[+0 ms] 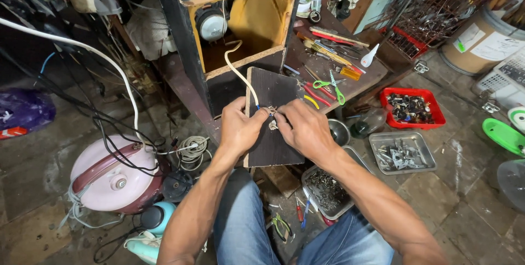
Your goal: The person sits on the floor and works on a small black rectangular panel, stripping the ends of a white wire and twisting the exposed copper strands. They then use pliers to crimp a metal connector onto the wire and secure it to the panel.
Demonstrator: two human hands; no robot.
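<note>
Dark panel [273, 134] under left hand [239, 128] and right hand [303, 128], cream cable [236, 71] alongside.

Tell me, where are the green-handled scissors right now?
In the head view, the green-handled scissors lie on the brown workbench, right of the dark wooden panel, beside red-handled pliers and just beyond the right hand.
</note>
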